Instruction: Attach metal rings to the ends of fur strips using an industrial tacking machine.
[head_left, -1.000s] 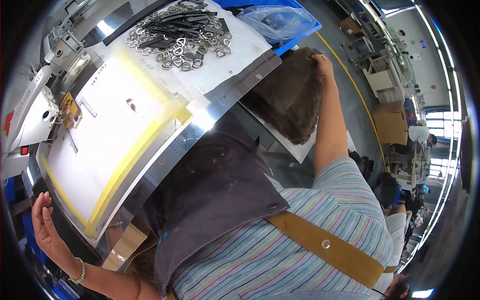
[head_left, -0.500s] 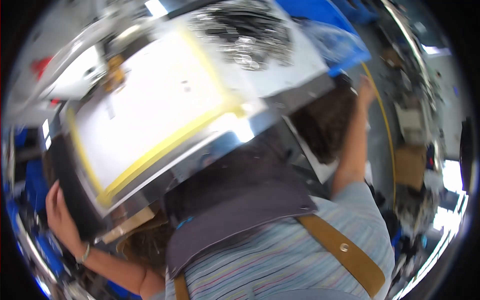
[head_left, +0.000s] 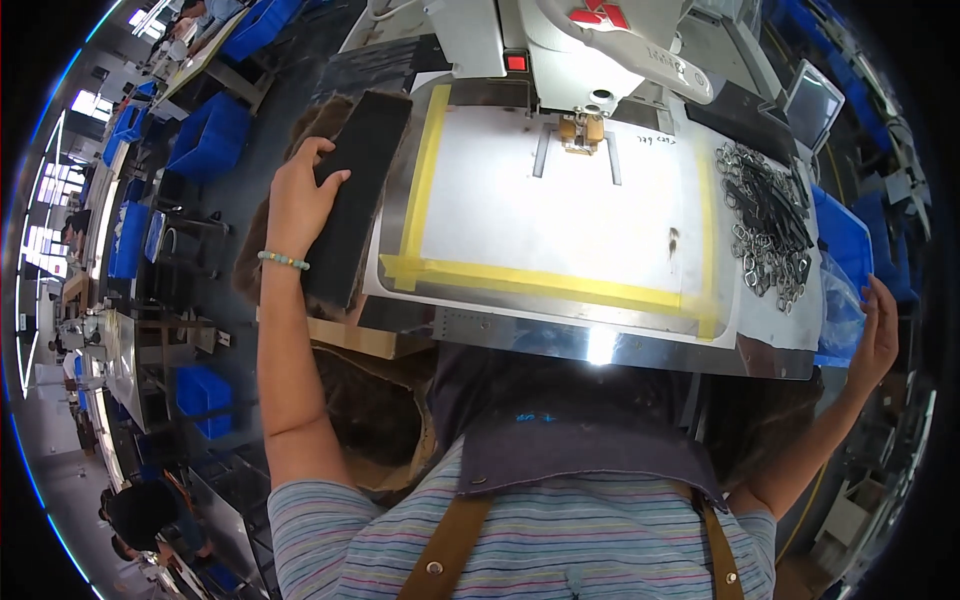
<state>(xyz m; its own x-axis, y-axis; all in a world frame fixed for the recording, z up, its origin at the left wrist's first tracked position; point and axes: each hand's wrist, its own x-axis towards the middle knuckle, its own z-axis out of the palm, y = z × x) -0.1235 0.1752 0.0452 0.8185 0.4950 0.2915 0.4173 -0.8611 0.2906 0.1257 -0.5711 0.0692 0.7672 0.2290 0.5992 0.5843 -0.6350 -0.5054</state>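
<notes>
My left hand [head_left: 303, 198] rests over the left edge of a black flat panel [head_left: 362, 190], thumb and fingers apart. Brown fur shows along that panel's edges, and more brown fur pieces [head_left: 262, 245] lie beneath it. Out to the right, my right hand [head_left: 878, 338] is raised with its fingers stretched, nothing seen in it. Nearest to it is a blue bin [head_left: 848, 235] with clear plastic inside. Between my hands lies a white work plate [head_left: 540, 225] edged with yellow tape, under the head of a white sewing machine [head_left: 600, 60].
A pile of metal clasps with black straps [head_left: 765, 215] lies on the table right of the plate. The metal table edge [head_left: 620, 345] runs before my apron. Brown fur [head_left: 370, 415] sits in a container below left. A screen [head_left: 815, 105] stands at the back right.
My view has turned and is now sharp. My left hand has come from beside the black panel onto its edge. My right hand is still out by the blue bin.
</notes>
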